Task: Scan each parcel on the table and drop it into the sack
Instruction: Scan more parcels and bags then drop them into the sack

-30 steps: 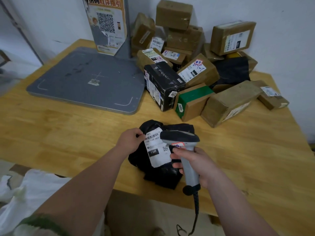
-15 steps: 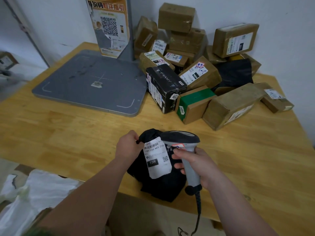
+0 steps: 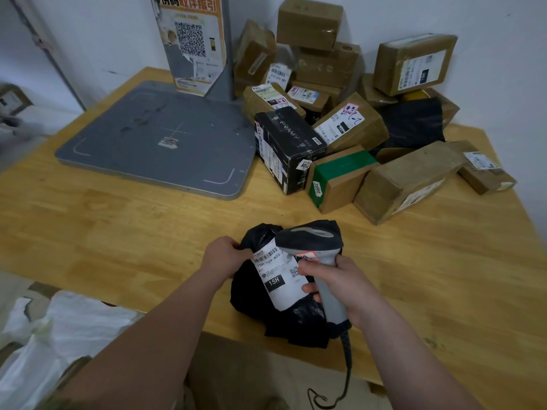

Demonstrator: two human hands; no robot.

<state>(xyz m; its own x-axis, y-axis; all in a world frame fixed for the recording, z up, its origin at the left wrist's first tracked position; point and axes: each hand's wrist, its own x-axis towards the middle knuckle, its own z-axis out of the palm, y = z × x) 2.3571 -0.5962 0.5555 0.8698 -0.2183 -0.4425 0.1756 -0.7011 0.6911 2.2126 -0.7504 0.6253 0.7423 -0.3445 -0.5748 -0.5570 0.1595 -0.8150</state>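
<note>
Fingers [image 3: 307, 269] of the right hand [image 3: 337, 279] wrap the grey handle of a corded barcode scanner [image 3: 310, 239], whose head hangs just above the white shipping label [image 3: 279, 279] on a black poly-bag parcel [image 3: 284, 318]. The left hand [image 3: 225, 257] grips the bag's upper left edge and tilts the label toward the scanner. The parcel rests at the near edge of the wooden table [image 3: 133, 232], one corner overhanging it.

By the look of the scene, most of the job remains. This parcel is at the scan step and has not gone into the sack. A heap of taped cardboard boxes [image 3: 408, 179] waits against the wall at the table's far right, with a black carton [image 3: 290, 149] and a second black bag [image 3: 414, 122] among them.

The white sack [image 3: 77, 329] lies below the table's near left edge, well apart from the parcel. The frame and the left forearm cut off its mouth, so its contents cannot be counted. No scan beam shows, and whether the code has registered cannot be told. The scanner's head covers the right end of the barcode. The left fingertips are tucked out of sight, apparently into a fold of the bag. Left of the heap stands a grey weighing plate [image 3: 154, 143] with its post, and the top of the QR-code poster [image 3: 192, 39] is cropped.
</note>
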